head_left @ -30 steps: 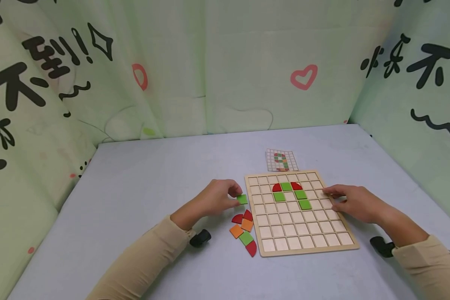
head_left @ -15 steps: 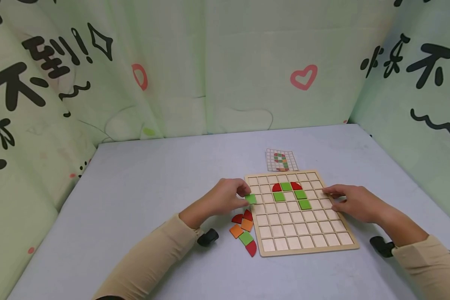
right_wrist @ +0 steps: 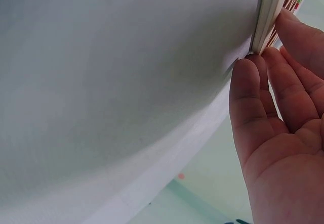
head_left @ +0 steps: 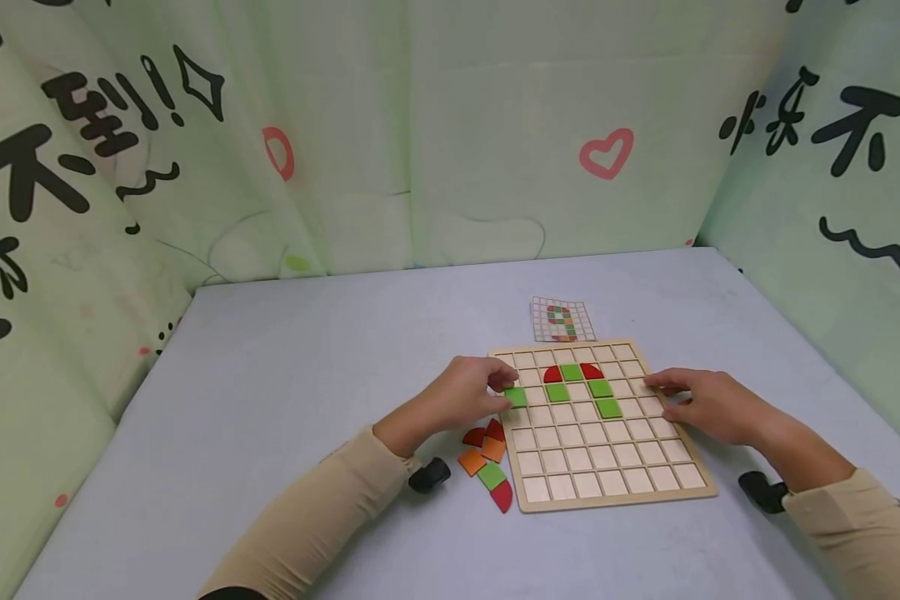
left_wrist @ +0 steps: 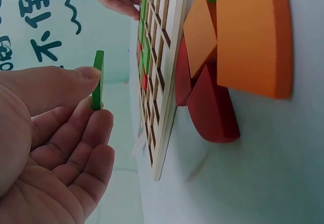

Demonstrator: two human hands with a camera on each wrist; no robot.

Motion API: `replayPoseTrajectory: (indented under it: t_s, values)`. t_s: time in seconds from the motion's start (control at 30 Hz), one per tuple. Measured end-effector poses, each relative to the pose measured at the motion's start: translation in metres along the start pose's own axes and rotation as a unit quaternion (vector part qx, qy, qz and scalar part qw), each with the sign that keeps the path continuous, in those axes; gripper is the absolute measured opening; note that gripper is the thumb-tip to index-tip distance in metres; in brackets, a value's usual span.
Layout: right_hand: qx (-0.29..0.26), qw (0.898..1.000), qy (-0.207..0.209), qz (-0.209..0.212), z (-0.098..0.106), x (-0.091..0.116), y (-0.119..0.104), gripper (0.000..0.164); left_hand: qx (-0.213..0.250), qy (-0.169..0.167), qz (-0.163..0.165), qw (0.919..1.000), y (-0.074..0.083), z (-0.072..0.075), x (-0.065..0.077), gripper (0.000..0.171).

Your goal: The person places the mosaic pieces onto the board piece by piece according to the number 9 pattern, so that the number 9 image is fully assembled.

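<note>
My left hand [head_left: 474, 390] pinches a green square tile [left_wrist: 97, 80] between thumb and fingers. In the head view the tile is over the left part of the wooden grid board [head_left: 621, 500], and in the left wrist view it is held on edge, apart from the board. At the board's right edge, my right hand [head_left: 720, 406] holds the rim, its thumb [right_wrist: 299, 38] on the frame and the fingers against the side. Green squares [head_left: 572, 372] and red quarter-round tiles [head_left: 592, 371] lie in the upper cells.
Left of the board lie loose tiles: orange squares [head_left: 472, 462], a green square [head_left: 492, 476] and red quarter-rounds [head_left: 502, 497]. Behind it is a printed pattern card [head_left: 581, 321]. Printed curtains [head_left: 450, 167] surround the pale-covered table [head_left: 307, 350].
My left hand has moved right with the green tile, from beside the board to over its left columns. The right hand has kept its place.
</note>
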State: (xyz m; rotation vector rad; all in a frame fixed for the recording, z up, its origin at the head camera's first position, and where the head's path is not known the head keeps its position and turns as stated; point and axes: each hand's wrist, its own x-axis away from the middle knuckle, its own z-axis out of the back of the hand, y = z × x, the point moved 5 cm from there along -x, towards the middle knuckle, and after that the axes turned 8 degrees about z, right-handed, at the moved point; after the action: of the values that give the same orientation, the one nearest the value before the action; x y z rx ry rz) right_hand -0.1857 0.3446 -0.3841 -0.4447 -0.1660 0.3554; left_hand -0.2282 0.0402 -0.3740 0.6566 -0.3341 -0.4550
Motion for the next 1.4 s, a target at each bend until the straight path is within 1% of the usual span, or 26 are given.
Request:
replayPoseTrajectory:
  t_s: [0.13,0.3,0.47,0.7,0.83,0.93,1.0,1.17,1.4]
  values:
    - [0.002,1.000,0.002,0.002,0.001,0.000,0.000,0.048,-0.001,0.001,-0.002,1.0000,0.002,-0.001,-0.001,0.032]
    - [0.001,1.000,0.001,0.000,0.000,0.000,0.000,0.048,0.006,-0.003,-0.007,1.0000,0.008,-0.004,-0.003,0.032]
    - [-0.002,1.000,-0.001,-0.001,0.000,0.000,0.001,0.049,0.002,-0.004,-0.014,0.9999,0.014,-0.007,-0.006,0.031]
    - [-0.001,1.000,0.000,-0.001,-0.001,-0.001,0.001,0.049,0.006,0.002,-0.029,0.9996,0.024,-0.011,-0.010,0.029]
    - [0.000,1.000,-0.001,-0.004,-0.001,-0.001,0.001,0.049,0.008,0.000,-0.034,0.9994,0.029,-0.015,-0.013,0.029]
    - [0.000,1.000,0.000,-0.003,-0.002,-0.001,0.001,0.050,0.013,-0.002,-0.043,0.9990,0.032,-0.018,-0.016,0.029]
    - [0.000,1.000,0.001,-0.002,-0.002,-0.001,0.001,0.049,0.009,-0.002,-0.048,0.9988,0.035,-0.019,-0.018,0.028]
    - [-0.002,1.000,0.001,-0.002,-0.002,-0.001,0.001,0.049,-0.010,-0.002,-0.047,0.9988,0.040,-0.025,-0.023,0.029]
    - [-0.003,1.000,0.000,-0.004,-0.001,-0.001,0.001,0.049,-0.004,-0.001,-0.037,0.9993,0.046,-0.032,-0.029,0.028]
